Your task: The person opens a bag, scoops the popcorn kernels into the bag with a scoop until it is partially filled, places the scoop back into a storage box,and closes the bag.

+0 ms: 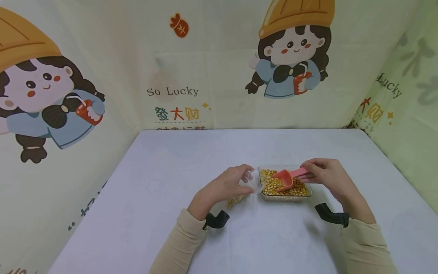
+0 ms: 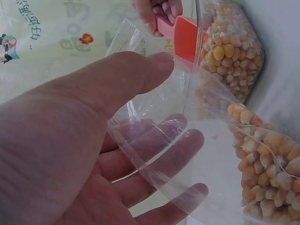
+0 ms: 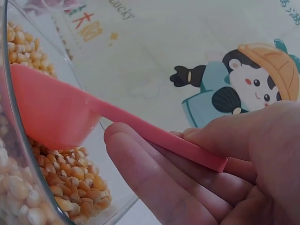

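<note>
My left hand [image 1: 228, 183] holds the mouth of a clear plastic bag [image 2: 206, 98], its thumb and fingers spread on the film. Corn kernels [image 2: 269, 173] lie in the bag's lower part, which sits on the table. To its right stands a clear rectangular container [image 1: 286, 198] filled with yellow corn kernels [image 1: 270, 182]. With its fingers, my right hand [image 1: 330, 177] pinches the handle of a pink scoop [image 1: 285, 178]. The scoop's bowl rests among the kernels inside the container, and what it holds is hidden in the right wrist view.
A white-covered table [image 1: 157, 167] spreads around the things. Cream cloth [image 1: 219, 68] printed with cartoon figures hangs behind and at both sides. Black wrist cameras [image 1: 218, 220] sit on both wrists, close above the table.
</note>
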